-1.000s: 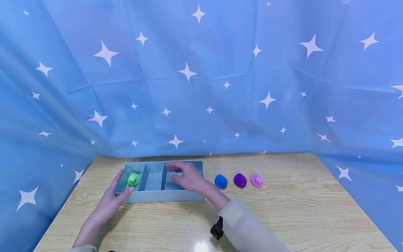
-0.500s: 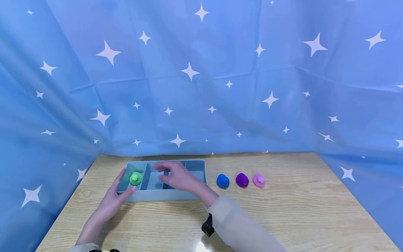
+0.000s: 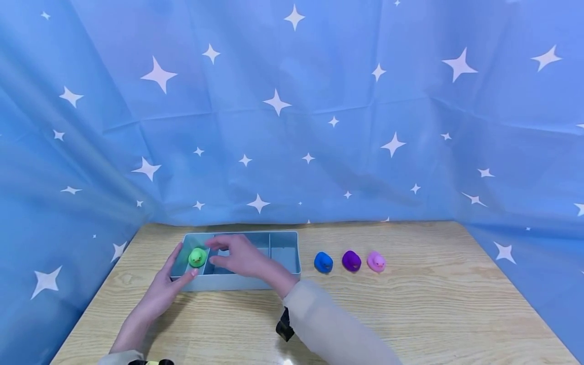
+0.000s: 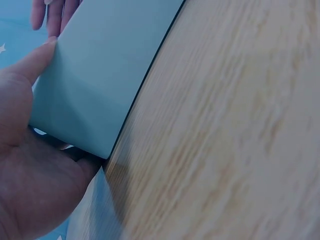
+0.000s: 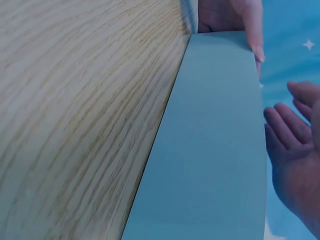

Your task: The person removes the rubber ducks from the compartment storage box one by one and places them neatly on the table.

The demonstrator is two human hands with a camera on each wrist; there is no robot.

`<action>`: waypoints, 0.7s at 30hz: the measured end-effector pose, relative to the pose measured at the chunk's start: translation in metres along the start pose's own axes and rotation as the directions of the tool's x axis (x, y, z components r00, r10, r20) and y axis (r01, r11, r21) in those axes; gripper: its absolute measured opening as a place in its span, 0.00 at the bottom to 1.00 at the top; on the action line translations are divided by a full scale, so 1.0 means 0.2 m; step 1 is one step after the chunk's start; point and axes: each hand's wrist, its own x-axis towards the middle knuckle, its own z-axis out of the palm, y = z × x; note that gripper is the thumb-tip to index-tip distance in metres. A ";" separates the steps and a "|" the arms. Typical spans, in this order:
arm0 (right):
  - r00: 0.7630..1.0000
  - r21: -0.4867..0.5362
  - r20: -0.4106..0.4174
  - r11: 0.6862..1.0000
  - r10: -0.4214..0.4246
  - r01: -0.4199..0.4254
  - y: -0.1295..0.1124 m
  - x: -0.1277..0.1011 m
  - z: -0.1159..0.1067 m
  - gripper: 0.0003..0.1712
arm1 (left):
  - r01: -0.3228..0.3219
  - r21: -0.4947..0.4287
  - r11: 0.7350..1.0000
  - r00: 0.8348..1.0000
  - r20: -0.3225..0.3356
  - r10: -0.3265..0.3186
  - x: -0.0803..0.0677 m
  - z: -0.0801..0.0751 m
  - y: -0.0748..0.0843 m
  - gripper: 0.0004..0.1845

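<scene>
In the head view, a blue-grey divided box [image 3: 283,274] lies lengthwise on the table. A green toy duck [image 3: 197,257] sits in its leftmost compartment. My left hand [image 3: 160,291] grips the box's left end, thumb on the front rim and fingers along the end wall; the left wrist view shows this hand [image 4: 35,165] around the corner. My right hand [image 3: 242,257] is over the box, its thumb and fingers spread apart just right of the green duck, holding nothing. In the right wrist view the right hand [image 5: 300,145] is beside the box's long wall [image 5: 210,135].
Right of the box, a blue toy duck [image 3: 323,262], a purple toy duck [image 3: 351,261] and a pink toy duck [image 3: 376,261] stand in a row on the wooden table [image 3: 433,299]. A blue star-patterned cloth [image 3: 319,137] hangs behind and at both sides.
My right hand has moved left over the box, from its right part toward the green duck. The left hand keeps its grip on the box's end. The ducks look unmoved.
</scene>
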 end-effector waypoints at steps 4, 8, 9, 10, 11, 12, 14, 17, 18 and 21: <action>0.999 -0.024 0.027 1.000 -0.020 0.020 0.00 0.04 0.02 0.24 | -0.002 -0.001 1.000 1.000 0.001 0.002 0.00 0.00 0.00 0.54; 0.999 -0.052 0.041 0.998 -0.030 0.032 0.00 0.08 0.05 0.23 | -0.014 -0.003 1.000 1.000 -0.003 0.014 -0.01 0.00 0.00 0.54; 0.999 -0.054 0.040 0.998 -0.030 0.032 0.00 0.09 0.05 0.22 | -0.015 -0.002 1.000 1.000 -0.004 0.015 -0.01 0.00 0.00 0.54; 0.999 -0.060 0.040 0.998 -0.030 0.033 0.00 0.10 0.05 0.22 | -0.014 -0.003 1.000 1.000 -0.004 0.014 -0.01 0.00 0.00 0.54; 0.999 -0.061 0.039 0.998 -0.028 0.030 0.00 0.12 0.06 0.22 | -0.010 -0.004 1.000 1.000 -0.001 0.010 -0.01 0.00 0.00 0.54; 0.999 -0.063 0.040 0.998 -0.025 0.028 -0.01 0.12 0.06 0.22 | -0.006 -0.002 1.000 1.000 0.002 0.006 -0.01 0.00 0.00 0.54; 0.999 -0.065 0.041 0.998 -0.017 0.020 -0.01 0.14 0.06 0.22 | 0.004 0.002 1.000 1.000 0.002 -0.004 -0.01 -0.01 0.00 0.54; 0.999 -0.067 0.052 0.998 0.002 0.002 -0.01 0.15 0.07 0.23 | 0.018 0.001 1.000 1.000 0.004 -0.018 -0.01 -0.01 0.00 0.54; 0.998 -0.073 0.058 0.997 0.007 -0.003 -0.01 0.15 0.07 0.23 | 0.018 0.000 1.000 1.000 0.004 -0.018 -0.01 -0.01 0.00 0.54; 0.997 -0.091 0.077 0.996 0.018 -0.011 -0.01 0.17 0.07 0.24 | 0.014 -0.011 1.000 1.000 0.003 -0.014 0.00 -0.01 0.00 0.54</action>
